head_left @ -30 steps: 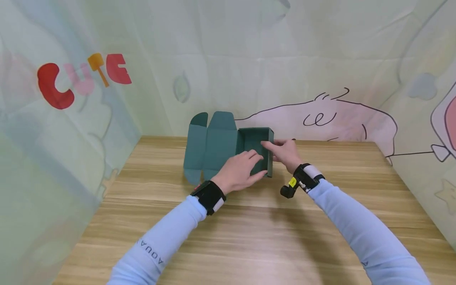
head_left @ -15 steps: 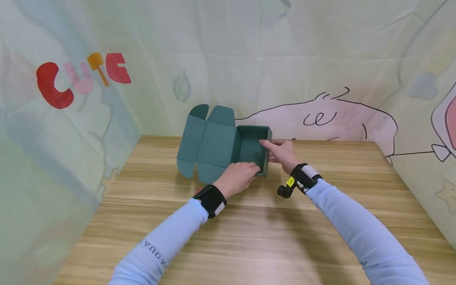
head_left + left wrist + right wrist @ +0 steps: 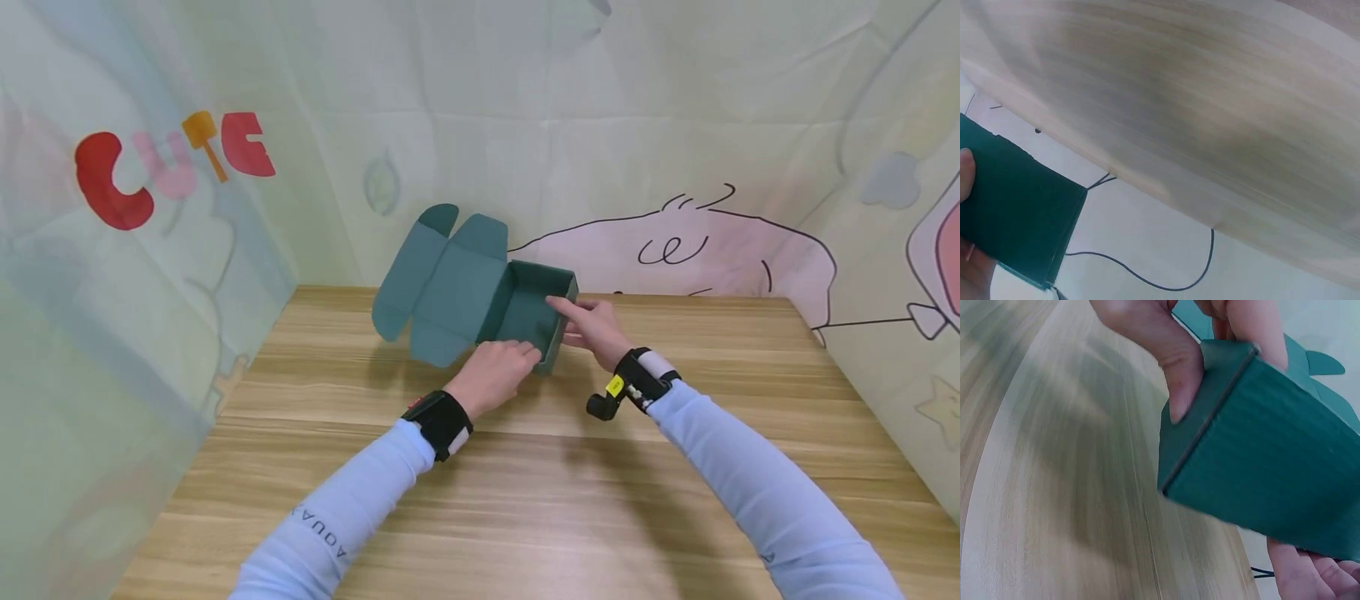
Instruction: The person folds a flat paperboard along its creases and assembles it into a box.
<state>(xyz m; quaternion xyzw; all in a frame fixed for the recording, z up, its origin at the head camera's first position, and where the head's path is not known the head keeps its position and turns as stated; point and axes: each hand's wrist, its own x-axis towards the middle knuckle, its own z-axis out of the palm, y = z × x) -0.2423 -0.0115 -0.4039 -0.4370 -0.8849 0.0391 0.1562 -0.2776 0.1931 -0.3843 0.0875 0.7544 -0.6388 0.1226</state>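
A dark green cardboard box (image 3: 525, 321) is held tilted in the head view, its interior facing up. Its lid (image 3: 459, 287), with side flaps spread, hangs open to the left. My left hand (image 3: 495, 375) grips the near wall; in the right wrist view its thumb presses the outer face while other fingers reach over the rim. My right hand (image 3: 596, 329) holds the right wall, thumb over the edge and fingers outside. In the left wrist view, a green face of the box (image 3: 1016, 200) fills the left side.
A wood-grain table (image 3: 480, 517) lies below the hands. Behind it hangs a pale curtain (image 3: 337, 150) printed with cartoon drawings, close to the far side of the box. Each wrist wears a black strap, and a small camera (image 3: 602, 406) juts from the right one.
My left hand has moved from over the box's opening to grip its near wall. The box has turned clockwise and tilted, its lid side swinging up toward the curtain.
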